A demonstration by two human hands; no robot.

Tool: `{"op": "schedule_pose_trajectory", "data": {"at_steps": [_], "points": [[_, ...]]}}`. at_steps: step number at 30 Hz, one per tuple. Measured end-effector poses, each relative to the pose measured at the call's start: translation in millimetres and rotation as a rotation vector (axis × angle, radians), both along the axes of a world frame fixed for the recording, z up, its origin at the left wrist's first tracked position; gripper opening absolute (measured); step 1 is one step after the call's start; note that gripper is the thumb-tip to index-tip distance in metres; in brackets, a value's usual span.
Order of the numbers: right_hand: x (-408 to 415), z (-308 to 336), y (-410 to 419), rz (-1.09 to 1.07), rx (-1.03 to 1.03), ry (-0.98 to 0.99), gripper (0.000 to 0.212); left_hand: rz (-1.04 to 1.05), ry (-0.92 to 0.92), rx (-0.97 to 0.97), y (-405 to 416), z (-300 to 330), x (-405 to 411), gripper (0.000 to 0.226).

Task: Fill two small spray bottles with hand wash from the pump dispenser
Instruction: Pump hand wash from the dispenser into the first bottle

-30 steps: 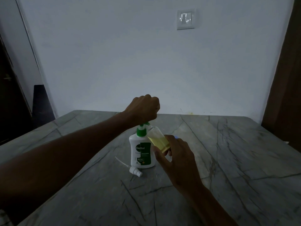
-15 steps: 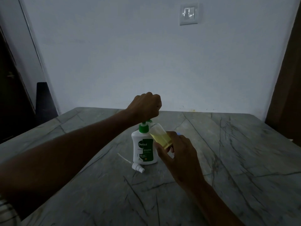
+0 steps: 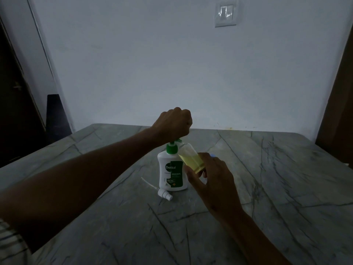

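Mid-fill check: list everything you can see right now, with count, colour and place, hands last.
pump dispenser: 1, white with green label and pump, upright mid-table
small spray bottle: 1, clear, part-filled with yellow liquid, tilted with its mouth at the pump spout
spray cap: 1, white with dip tube, lying left-front of the dispenser
table: 1, grey marble
light switch: 1, white, on wall
left hand: fist pressing on the pump head
right hand: grips the small spray bottle
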State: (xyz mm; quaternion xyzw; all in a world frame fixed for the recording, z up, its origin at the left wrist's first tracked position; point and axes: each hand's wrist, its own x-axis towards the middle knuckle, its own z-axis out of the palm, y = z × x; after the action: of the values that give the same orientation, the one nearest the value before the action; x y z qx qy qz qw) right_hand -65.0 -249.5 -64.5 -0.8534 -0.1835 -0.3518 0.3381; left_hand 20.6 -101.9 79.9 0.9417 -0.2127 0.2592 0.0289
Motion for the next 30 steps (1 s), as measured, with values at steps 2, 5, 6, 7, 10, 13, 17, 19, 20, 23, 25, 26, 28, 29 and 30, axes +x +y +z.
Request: {"op": "schedule_pose_trajectory", "data": {"at_steps": [2, 5, 6, 7, 10, 13, 17, 19, 20, 23, 25, 26, 28, 29, 30], "points": [[-1, 0, 1, 0.0, 0.005, 0.0, 0.055, 0.004, -0.004, 0.017, 1, 0, -1, 0.035], [-3, 1, 1, -0.009, 0.013, -0.009, 0.061, -0.011, -0.024, 0.064, -1, 6, -2, 0.036], [-3, 2, 1, -0.009, 0.014, -0.018, 0.06, -0.013, -0.032, 0.072, -1, 9, -3, 0.038], [-3, 3, 1, -0.007, 0.017, -0.023, 0.059, -0.014, -0.036, 0.074, -2, 11, -3, 0.039], [-2, 3, 1, -0.007, 0.013, -0.016, 0.057, -0.013, -0.032, 0.061, -1, 11, -1, 0.04], [-1, 1, 0, -0.01, -0.002, -0.009, 0.057, 0.006, -0.003, 0.043, 0, 2, 2, 0.037], [-3, 0, 0, -0.001, -0.001, -0.011, 0.056, 0.015, -0.008, 0.08, -1, 2, -1, 0.038], [-5, 2, 0, -0.007, 0.008, -0.023, 0.055, 0.003, -0.013, 0.118, -4, 8, -4, 0.039], [-6, 3, 0, -0.009, 0.015, -0.03, 0.055, 0.001, -0.021, 0.127, -5, 11, -5, 0.039], [-6, 5, 0, -0.004, 0.027, -0.041, 0.056, -0.001, -0.027, 0.12, -5, 14, -5, 0.039], [-6, 4, 0, 0.004, 0.019, -0.033, 0.057, 0.012, -0.017, 0.092, -4, 11, -4, 0.038], [-5, 4, 0, 0.008, 0.015, -0.023, 0.056, 0.021, -0.011, 0.078, -3, 8, -3, 0.037], [-3, 2, 0, 0.011, 0.016, -0.011, 0.055, 0.023, -0.006, 0.065, -3, 5, -4, 0.035], [-3, 1, 0, 0.009, 0.019, -0.013, 0.055, 0.021, -0.005, 0.066, -3, 4, -4, 0.036], [-3, 1, 0, 0.007, 0.021, -0.016, 0.055, 0.02, -0.002, 0.068, -3, 5, -5, 0.038]]}}
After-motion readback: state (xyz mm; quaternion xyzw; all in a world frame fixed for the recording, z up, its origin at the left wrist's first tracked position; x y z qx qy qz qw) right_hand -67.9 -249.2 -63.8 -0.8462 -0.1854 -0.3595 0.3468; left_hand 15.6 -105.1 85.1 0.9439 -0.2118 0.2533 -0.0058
